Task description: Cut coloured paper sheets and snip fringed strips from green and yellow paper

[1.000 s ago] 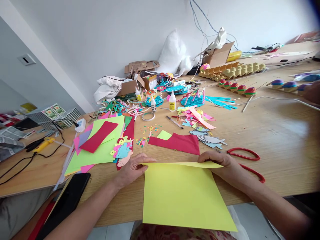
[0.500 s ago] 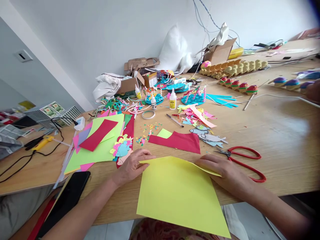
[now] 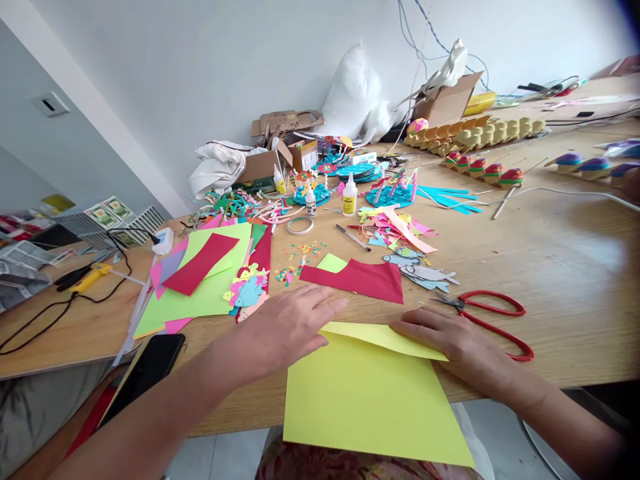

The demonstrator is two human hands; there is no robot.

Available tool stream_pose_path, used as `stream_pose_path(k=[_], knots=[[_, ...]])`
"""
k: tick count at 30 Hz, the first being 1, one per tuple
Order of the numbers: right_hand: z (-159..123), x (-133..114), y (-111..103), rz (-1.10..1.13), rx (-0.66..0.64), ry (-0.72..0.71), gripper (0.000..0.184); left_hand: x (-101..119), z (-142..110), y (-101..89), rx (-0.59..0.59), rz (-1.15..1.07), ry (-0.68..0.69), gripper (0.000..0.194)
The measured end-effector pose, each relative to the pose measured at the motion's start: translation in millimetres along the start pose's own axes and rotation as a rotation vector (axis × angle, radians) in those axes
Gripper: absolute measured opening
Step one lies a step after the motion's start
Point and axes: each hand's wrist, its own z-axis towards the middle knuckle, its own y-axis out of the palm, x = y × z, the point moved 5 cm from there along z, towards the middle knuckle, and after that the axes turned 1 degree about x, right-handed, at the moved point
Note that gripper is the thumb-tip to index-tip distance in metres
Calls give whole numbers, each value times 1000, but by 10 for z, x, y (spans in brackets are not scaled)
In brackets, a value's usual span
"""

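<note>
A sheet of yellow paper (image 3: 370, 400) lies across the table's front edge, its near part reaching past the edge over my lap. Its far side is folded over into a narrow flap that stands slightly raised. My left hand (image 3: 287, 327), fingers stretched out, rests at the left end of the fold. At the right end, my right hand (image 3: 450, 337) holds the folded edge, its thumb hidden. Red-handled scissors (image 3: 460, 305) lie just beyond my right hand. Past the sheet is a cut piece of dark red paper (image 3: 360, 280).
Paper fish cutouts (image 3: 250, 293) and stacked coloured sheets (image 3: 200, 293) lie left, with a phone (image 3: 145, 373) nearer me. Grey fish cutouts (image 3: 425, 273), paper scraps (image 3: 395, 227), a pen (image 3: 353, 237) and a glue bottle (image 3: 349, 198) are farther back. Painted egg-carton pieces (image 3: 485, 170) sit right.
My left hand has let go of the paper's far left corner and moved right, fingers now extended over the fold. The far edge has turned down into a flap; my right hand stays there.
</note>
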Motion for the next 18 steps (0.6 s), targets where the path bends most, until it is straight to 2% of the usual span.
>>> stream_pose_path(k=[3, 5, 9, 11, 14, 18], knots=[[-11, 1, 8, -32, -8, -27, 36, -33, 73, 139, -227, -63, 34, 51], [-19, 12, 12, -39, -15, -32, 36, -32, 78, 248, -337, -111, 84, 51], [-13, 42, 27, -22, -21, -8, 34, 10, -5, 498, -419, -154, 73, 60], [-11, 55, 37, -19, -29, 17, 36, 39, -64, 624, -390, -134, 35, 61], [-69, 58, 13, -53, -27, 37, 44, 75, -124, 747, -239, -44, -11, 59], [-275, -20, -152, -150, 9, 77, 57, 117, -155, 847, -117, 35, -36, 51]])
